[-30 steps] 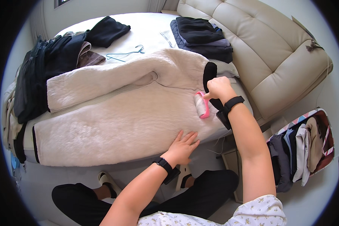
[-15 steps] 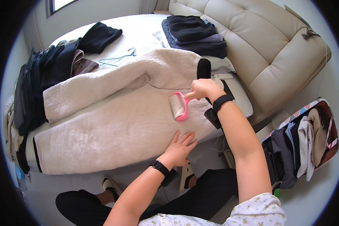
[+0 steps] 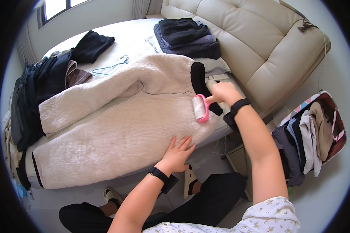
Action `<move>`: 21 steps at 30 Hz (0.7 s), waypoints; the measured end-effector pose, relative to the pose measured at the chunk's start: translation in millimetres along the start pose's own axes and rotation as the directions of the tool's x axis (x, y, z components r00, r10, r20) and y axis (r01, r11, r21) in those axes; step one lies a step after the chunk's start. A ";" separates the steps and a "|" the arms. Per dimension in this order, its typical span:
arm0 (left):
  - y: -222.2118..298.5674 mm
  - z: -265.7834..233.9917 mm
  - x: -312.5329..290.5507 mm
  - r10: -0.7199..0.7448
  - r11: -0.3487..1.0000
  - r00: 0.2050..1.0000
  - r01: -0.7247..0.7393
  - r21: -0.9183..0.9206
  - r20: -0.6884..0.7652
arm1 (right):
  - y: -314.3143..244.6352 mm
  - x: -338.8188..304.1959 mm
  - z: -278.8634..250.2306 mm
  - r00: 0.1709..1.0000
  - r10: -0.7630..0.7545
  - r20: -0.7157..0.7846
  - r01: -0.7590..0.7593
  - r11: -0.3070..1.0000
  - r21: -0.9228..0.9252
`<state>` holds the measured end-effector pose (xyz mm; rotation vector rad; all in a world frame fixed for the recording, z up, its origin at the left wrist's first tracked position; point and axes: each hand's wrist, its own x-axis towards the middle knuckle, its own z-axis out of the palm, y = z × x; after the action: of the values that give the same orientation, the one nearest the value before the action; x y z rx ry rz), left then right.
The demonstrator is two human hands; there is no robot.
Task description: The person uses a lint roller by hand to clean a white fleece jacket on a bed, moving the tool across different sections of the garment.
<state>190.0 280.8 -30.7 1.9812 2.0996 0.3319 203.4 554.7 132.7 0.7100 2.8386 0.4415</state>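
A cream fleece coat point(image 3: 105, 128) with a black collar point(image 3: 199, 79) lies spread over the bed, one sleeve stretched toward the left. My right hand point(image 3: 224, 93) is closed round the handle of a pink lint roller point(image 3: 200, 108). The roller's white cylinder rests on the coat just below the collar. Flat on the coat's near edge lies my left hand point(image 3: 177, 154), fingers spread, holding nothing. Each wrist wears a black band.
Dark clothes point(image 3: 46, 87) are heaped at the bed's left, near a blue hanger point(image 3: 111, 66). Folded dark garments point(image 3: 188, 39) sit by the beige headboard point(image 3: 252, 42). A white remote point(image 3: 218, 77) lies beyond the collar. On the right stands an open bag point(image 3: 334, 106) of folded clothes.
My right hand has moved the lint roller across the coat to the right, closer to the collar. My left hand stays pressed on the near edge. The whole view has shifted slightly.
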 end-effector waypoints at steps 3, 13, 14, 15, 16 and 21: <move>2.2 -1.0 3.3 0.011 1.000 1.000 -0.011 0.001 0.006 | -24.3 13.8 1.1 0.993 -0.112 -0.047 0.107 0.990 -0.091; 2.9 0.5 -2.6 -0.038 0.999 0.999 0.038 0.019 -0.006 | -77.4 27.3 -13.9 0.963 -0.264 -0.053 0.263 0.965 -0.019; 2.2 1.3 -1.9 -0.026 1.000 1.000 0.026 0.002 -0.004 | -66.8 24.4 -12.3 0.974 -0.223 -0.049 0.222 0.975 -0.020; 1.5 2.2 -1.2 -0.012 1.000 1.000 0.012 -0.015 -0.001 | -54.8 20.8 -10.7 0.987 -0.153 -0.038 0.152 0.988 -0.041; 2.6 2.3 1.1 -0.006 1.000 1.000 0.006 -0.014 0.001 | -40.2 14.4 -10.8 0.996 -0.079 -0.029 0.077 0.995 -0.066; 1.0 -0.7 -1.8 -0.030 1.000 0.999 0.030 0.009 0.017 | 3.9 -20.4 -28.5 0.994 0.105 0.014 -0.104 0.994 -0.040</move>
<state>190.9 279.1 -29.6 1.9486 2.1219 0.2996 215.8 541.3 162.9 0.8531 2.7788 0.5042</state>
